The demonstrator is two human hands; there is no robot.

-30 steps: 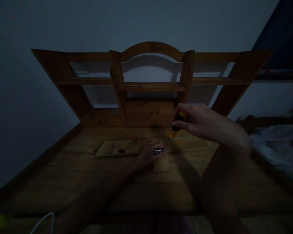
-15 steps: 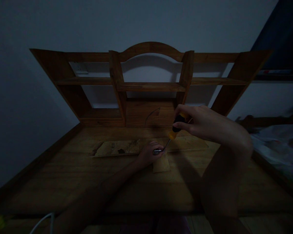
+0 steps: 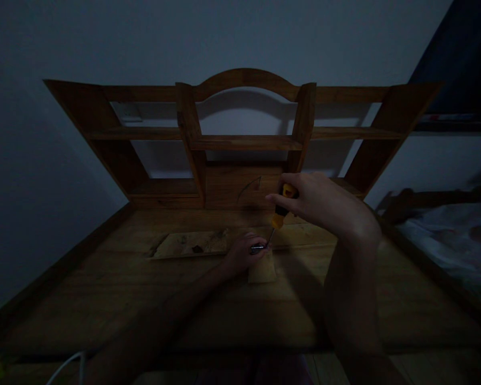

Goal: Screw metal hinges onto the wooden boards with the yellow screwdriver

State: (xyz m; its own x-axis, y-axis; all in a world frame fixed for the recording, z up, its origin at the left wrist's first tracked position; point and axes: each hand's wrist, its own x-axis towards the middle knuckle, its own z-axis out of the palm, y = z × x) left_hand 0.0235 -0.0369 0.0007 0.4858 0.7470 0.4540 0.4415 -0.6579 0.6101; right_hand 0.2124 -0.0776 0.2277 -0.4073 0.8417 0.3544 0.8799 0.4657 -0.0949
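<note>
The room is dim. My right hand [image 3: 312, 200] is closed round the yellow and black handle of a screwdriver [image 3: 279, 213], held nearly upright with its thin shaft pointing down and left. Its tip meets a small shiny metal piece [image 3: 258, 247] that my left hand [image 3: 242, 254] pinches down on a small pale wooden block [image 3: 262, 270]. The block lies on the wooden desk top [image 3: 152, 299], against a long flat wooden strip [image 3: 192, 243] that runs left to right behind it.
A wooden hutch with shelves and an arched top [image 3: 244, 80] rises at the back of the desk against a pale wall. A bed with light bedding [image 3: 449, 240] stands at the right. A white cable [image 3: 66, 366] shows at the near left edge.
My right hand with the screwdriver has shifted a little left and the handle has turned in my fingers. My left hand stays on the metal piece. The view has drifted slightly.
</note>
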